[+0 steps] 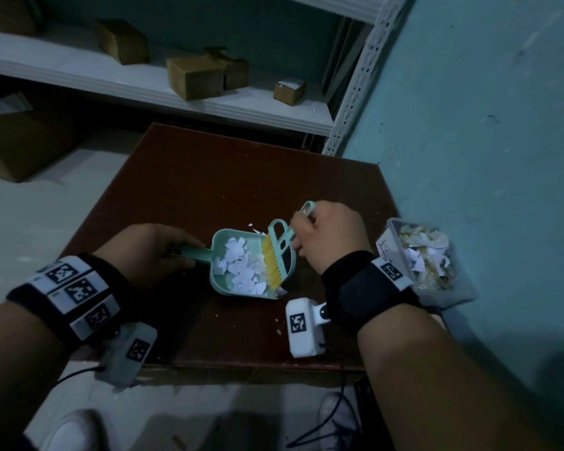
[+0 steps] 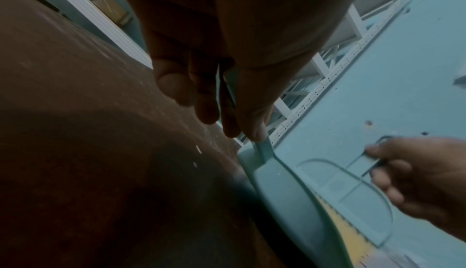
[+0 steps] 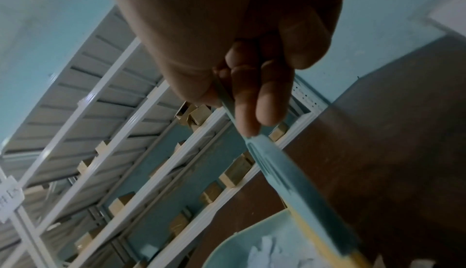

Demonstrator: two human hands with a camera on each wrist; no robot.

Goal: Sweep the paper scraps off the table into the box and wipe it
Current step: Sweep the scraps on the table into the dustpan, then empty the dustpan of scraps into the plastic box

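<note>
the bench [image 1: 189,177] is a dark reddish-brown square top, set against a teal wall on its right side, with a pale floor [image 1: 23,206] around it. a mint-green dustpan [image 1: 228,284] lies flat on it near the middle, loaded with white paper scraps [image 1: 241,268]. a few loose scraps [image 1: 253,226] lie on the wood just beyond the pan's far edge, and small pale crumbs [image 1: 278,330] dot the surface near the front. at the right edge sits a clear plastic box [image 1: 427,258] holding scraps. behind the bench, white shelves [image 1: 118,76] carry several cardboard boxes [image 1: 194,78].
</note>
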